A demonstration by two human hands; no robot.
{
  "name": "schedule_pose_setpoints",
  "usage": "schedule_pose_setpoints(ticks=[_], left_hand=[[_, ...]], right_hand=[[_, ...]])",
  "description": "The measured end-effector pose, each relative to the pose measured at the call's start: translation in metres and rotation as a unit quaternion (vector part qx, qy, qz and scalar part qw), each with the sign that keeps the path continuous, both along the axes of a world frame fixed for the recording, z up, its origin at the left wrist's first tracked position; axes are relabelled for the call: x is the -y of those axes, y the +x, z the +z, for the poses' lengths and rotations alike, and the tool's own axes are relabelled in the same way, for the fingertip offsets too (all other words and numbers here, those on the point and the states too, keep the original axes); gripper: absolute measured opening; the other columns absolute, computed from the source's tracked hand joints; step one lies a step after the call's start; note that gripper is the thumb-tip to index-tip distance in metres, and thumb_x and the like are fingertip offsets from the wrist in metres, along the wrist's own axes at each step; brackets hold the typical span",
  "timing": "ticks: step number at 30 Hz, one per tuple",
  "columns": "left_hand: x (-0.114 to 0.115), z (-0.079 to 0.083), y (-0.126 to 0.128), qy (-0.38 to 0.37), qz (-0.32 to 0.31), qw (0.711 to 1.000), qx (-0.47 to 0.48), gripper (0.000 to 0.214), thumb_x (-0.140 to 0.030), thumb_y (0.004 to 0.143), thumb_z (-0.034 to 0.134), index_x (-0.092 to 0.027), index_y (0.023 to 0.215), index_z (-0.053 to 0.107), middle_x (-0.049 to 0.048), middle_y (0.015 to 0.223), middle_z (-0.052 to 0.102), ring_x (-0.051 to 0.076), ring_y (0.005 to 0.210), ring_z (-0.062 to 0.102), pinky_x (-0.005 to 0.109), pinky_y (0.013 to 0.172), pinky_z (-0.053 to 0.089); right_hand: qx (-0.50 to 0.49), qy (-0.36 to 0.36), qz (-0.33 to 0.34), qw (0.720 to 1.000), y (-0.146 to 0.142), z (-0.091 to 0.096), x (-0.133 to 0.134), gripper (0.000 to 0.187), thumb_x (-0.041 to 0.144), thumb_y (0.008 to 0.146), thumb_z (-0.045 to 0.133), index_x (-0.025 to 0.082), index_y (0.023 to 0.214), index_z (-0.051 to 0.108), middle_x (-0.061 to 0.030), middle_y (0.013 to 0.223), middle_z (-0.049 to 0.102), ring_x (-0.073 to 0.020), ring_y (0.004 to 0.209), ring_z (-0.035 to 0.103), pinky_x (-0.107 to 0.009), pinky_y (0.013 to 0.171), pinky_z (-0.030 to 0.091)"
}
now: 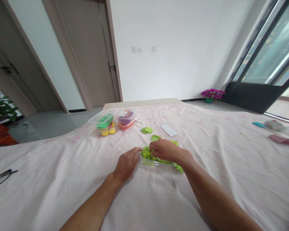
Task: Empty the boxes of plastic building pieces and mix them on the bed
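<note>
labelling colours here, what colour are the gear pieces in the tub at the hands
The gear pieces are bright lime green, best seen in the head view.

Tub (156, 164) lies on the sheet (146, 205), gears (148, 154) inside it; a loose gear (147, 130) and card (169, 130) lie behind it, card rightmost. Two stacks of boxes (108, 130) stand behind, leftward. Glasses (8, 173): far left. Packet (275, 125): far right, behind a cloth (281, 140). Flowerpot (208, 100): on floor (197, 104) beyond sheet, right.
</note>
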State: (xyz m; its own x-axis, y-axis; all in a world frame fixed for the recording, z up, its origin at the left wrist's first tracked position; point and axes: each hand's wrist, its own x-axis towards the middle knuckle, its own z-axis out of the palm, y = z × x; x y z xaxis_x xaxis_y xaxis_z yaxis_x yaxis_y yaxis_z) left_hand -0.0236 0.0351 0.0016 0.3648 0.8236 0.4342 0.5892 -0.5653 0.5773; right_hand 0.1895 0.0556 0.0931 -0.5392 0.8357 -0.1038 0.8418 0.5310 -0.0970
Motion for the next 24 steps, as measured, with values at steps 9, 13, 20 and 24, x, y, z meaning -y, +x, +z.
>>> schedule_pose_setpoints(ticks=[9, 13, 20, 24], left_hand=[[0.001, 0.003, 0.000, 0.008, -0.008, 1.000, 0.007, 0.033, -0.032, 0.102, 0.031, -0.021, 0.116, 0.060, 0.0048, 0.103, 0.071, 0.013, 0.080, 0.066, 0.026, 0.083, 0.052], [0.002, 0.004, 0.001, -0.006, -0.006, 1.000, 0.004, 0.033, -0.032, 0.101, 0.032, -0.022, 0.116, 0.059, 0.0040, 0.106, 0.071, 0.013, 0.081, 0.067, 0.026, 0.081, 0.052], [0.003, 0.004, 0.001, -0.018, -0.004, 1.000, 0.022, 0.032, -0.034, 0.102, 0.031, -0.023, 0.114, 0.059, 0.0035, 0.109, 0.071, 0.013, 0.084, 0.068, 0.024, 0.079, 0.052], [0.003, 0.003, 0.000, -0.026, -0.001, 1.000, 0.017, 0.032, -0.035, 0.102, 0.032, -0.023, 0.114, 0.059, 0.0028, 0.107, 0.071, 0.013, 0.083, 0.068, 0.024, 0.079, 0.051]], right_hand=[[0.011, -0.019, 0.008, 1.000, -0.002, 0.001, 0.002, 0.025, 0.026, 0.085, 0.056, 0.022, 0.107, 0.069, -0.0076, 0.101, 0.072, -0.0222, 0.092, 0.065, -0.026, 0.067, 0.036], [0.010, -0.012, 0.010, 1.000, -0.003, 0.000, 0.004, 0.025, 0.025, 0.085, 0.057, 0.022, 0.107, 0.067, -0.0079, 0.100, 0.072, -0.0232, 0.092, 0.066, -0.027, 0.067, 0.036], [0.040, 0.025, 0.004, 0.999, -0.011, -0.009, 0.007, 0.021, 0.025, 0.087, 0.054, 0.017, 0.104, 0.064, -0.0115, 0.097, 0.071, -0.0246, 0.087, 0.066, -0.028, 0.067, 0.038], [0.034, 0.026, 0.012, 0.999, -0.010, -0.013, 0.002, 0.021, 0.024, 0.085, 0.055, 0.018, 0.103, 0.064, -0.0100, 0.096, 0.071, -0.0232, 0.085, 0.066, -0.027, 0.065, 0.037]])
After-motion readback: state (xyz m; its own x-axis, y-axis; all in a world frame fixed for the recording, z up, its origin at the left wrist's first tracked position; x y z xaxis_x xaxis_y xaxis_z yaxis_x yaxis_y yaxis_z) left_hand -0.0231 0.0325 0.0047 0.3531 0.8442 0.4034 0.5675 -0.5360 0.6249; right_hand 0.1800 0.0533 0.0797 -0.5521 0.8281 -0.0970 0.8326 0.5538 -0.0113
